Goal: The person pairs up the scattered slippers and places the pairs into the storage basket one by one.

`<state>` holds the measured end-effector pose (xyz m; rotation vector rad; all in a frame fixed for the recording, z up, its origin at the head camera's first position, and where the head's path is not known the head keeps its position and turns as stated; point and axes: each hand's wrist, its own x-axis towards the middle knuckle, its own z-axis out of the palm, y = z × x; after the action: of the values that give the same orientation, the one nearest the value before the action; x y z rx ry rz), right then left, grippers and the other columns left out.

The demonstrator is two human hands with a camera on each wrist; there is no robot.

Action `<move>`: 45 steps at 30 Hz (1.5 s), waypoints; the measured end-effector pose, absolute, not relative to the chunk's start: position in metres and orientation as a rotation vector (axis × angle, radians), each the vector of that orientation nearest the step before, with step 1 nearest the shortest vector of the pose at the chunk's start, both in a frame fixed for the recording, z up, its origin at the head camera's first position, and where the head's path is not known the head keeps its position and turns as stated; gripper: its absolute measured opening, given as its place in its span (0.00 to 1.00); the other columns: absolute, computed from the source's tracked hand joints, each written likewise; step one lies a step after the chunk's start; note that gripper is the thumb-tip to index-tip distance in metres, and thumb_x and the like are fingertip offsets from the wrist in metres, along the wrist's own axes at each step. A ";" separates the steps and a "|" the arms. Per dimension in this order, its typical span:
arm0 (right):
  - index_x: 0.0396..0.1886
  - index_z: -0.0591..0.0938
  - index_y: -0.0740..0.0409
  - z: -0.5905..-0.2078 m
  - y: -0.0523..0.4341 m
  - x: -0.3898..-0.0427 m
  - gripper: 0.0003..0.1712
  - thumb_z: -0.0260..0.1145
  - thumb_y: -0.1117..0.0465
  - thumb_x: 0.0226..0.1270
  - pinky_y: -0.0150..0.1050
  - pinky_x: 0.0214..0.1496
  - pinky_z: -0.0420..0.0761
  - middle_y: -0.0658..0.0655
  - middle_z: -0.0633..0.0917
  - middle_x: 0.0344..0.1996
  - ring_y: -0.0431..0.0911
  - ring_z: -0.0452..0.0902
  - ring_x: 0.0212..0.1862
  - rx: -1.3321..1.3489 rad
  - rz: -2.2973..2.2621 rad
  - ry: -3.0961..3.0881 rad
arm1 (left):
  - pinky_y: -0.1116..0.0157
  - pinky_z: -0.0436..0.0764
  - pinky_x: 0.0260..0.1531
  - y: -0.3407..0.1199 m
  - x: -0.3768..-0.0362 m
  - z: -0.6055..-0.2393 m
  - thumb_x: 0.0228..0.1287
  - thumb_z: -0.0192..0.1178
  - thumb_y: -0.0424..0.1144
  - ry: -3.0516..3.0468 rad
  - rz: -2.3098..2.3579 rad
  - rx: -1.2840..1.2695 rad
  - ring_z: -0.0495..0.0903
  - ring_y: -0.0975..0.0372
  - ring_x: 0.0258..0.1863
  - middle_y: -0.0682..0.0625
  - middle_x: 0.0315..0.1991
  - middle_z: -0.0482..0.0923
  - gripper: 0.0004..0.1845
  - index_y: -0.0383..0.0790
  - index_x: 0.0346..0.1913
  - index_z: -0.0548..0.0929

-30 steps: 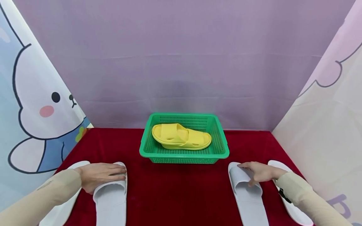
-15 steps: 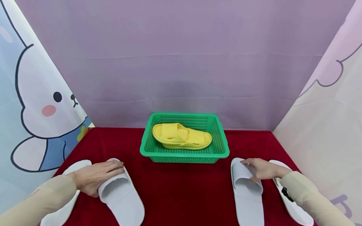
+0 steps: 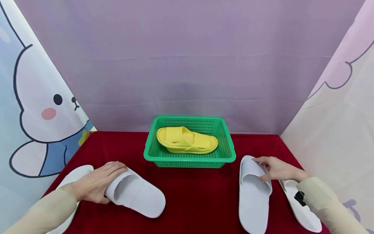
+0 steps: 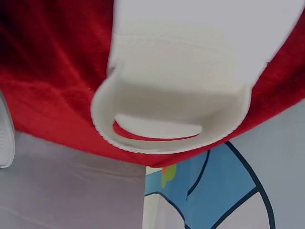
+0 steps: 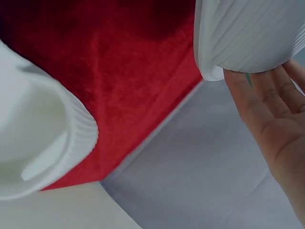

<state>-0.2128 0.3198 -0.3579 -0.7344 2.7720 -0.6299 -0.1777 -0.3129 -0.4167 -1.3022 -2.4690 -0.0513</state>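
My left hand (image 3: 97,182) grips a light grey slipper (image 3: 141,195) over its strap, the heel pointing right and towards me. Only a pale edge of a sole shows at the left rim of the left wrist view. On the right, my right hand (image 3: 279,169) pinches the ribbed strap of the matching slipper (image 3: 253,204), thumb in the opening and fingers at the toe side. The right wrist view shows those fingers (image 5: 274,95) beneath its strap. A white slipper (image 4: 181,52) lies under my left forearm, and another white slipper (image 5: 43,129) lies under the right one.
A green plastic basket (image 3: 190,164) stands at the back middle of the red cloth (image 3: 193,201). Two yellow slippers (image 3: 201,143) lie overlapped inside it. A purple curtain (image 3: 187,71) closes off the back, with printed cloth (image 3: 43,97) on the left side.
The left grey slipper has swung round, its heel moving to the right. My right hand and its slipper have shifted slightly away from me, the heel turning left.
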 end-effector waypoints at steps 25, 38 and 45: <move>0.58 0.72 0.69 -0.310 0.306 -0.213 0.44 0.71 0.43 0.48 0.35 0.31 0.77 0.65 0.81 0.45 0.52 0.79 0.42 -0.464 -0.751 3.048 | 0.53 0.78 0.43 -0.272 -0.183 -0.377 0.18 0.74 0.58 -2.364 -0.211 -0.943 0.67 0.59 0.54 0.48 0.57 0.69 0.56 0.38 0.61 0.68; 0.60 0.70 0.69 -0.296 0.280 -0.213 0.50 0.66 0.34 0.47 0.45 0.37 0.78 0.68 0.82 0.44 0.57 0.79 0.45 -0.341 -0.638 3.216 | 0.49 0.79 0.41 -0.252 -0.199 -0.358 0.13 0.79 0.53 -2.276 -0.316 -0.894 0.69 0.54 0.53 0.45 0.56 0.70 0.59 0.37 0.62 0.68; 0.55 0.73 0.73 -0.303 0.270 -0.218 0.47 0.68 0.38 0.47 0.53 0.38 0.75 0.70 0.83 0.38 0.58 0.79 0.40 -0.339 -0.677 3.375 | 0.49 0.79 0.42 -0.232 -0.205 -0.352 0.18 0.78 0.55 -2.292 -0.344 -0.843 0.69 0.53 0.53 0.44 0.56 0.70 0.58 0.38 0.62 0.67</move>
<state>-0.2184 0.2704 -0.3028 -0.3388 3.3752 -0.6769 -0.2045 -0.2324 -0.3523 -0.8435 -2.2922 -0.3442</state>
